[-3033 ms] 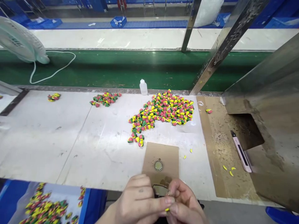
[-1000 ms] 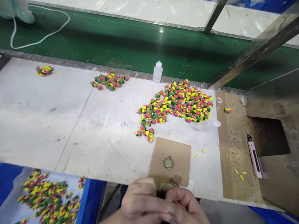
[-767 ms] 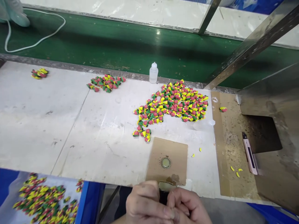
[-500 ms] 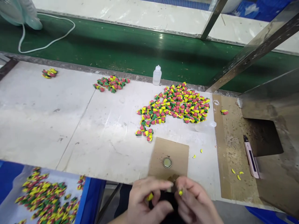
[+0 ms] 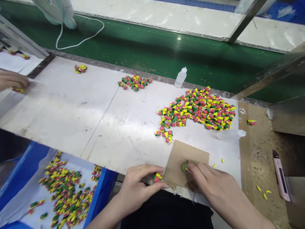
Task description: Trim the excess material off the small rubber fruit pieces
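Note:
My left hand pinches a small strawberry-and-banana piece, red, green and yellow, between thumb and fingers at the table's front edge. The thumb and index tip reach the left side of a cardboard square. On that square lies a round cap with a scalloped rim and a yellowish-green inside. My right hand has its fingers drawn together, their tips at the cap's right edge; what they hold, if anything, is hidden. Two tiny yellow banana pieces lie just beyond this hand.
A large heap of fruit pieces covers the back right, with smaller piles leftward. A squeeze bottle stands behind; another lies flat. A pink cutter rests right. Another person's hand is far left, above a blue bin.
My hands have separated: the right went forward to the cap, the left stays near the edge with the fruit piece. The view swung left, and another person's hand came into sight.

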Available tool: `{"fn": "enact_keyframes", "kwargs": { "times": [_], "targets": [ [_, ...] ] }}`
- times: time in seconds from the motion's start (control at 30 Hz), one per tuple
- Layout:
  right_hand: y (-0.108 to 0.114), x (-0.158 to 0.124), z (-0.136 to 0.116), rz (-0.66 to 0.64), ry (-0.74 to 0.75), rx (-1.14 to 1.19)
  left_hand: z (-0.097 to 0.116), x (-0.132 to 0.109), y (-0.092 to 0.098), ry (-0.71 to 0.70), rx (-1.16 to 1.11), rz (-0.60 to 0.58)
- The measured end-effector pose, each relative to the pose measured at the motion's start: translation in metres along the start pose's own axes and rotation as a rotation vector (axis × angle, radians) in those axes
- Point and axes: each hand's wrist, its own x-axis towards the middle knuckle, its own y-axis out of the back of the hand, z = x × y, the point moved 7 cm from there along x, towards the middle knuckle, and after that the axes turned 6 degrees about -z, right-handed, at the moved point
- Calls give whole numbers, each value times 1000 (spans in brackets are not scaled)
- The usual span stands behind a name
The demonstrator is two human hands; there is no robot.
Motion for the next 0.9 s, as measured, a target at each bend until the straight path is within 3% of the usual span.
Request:
{"fn": "enact_keyframes", "kwargs": {
  "times": [0.13, 0.23, 0.47, 0.67, 0.8, 0.9],
  "targets": [
    [3, 2, 0, -11, 12, -43, 4, 2, 5, -98, -7, 53],
    [4, 4, 0, -16, 8, -57, 0, 4, 7, -67, -99, 46],
    [18, -4, 9, 82, -65, 31, -19, 1, -1, 284, -482, 7],
    [20, -16, 26, 271, -235, 392, -42, -13, -19, 719, -1067, 187],
    [10, -24, 26, 326, -307, 588, -44, -11, -22, 809, -1277, 324],
    [-2, -37, 24, 330, -339, 639, -40, -10, -22, 810, -1257, 361]
  ]
}}
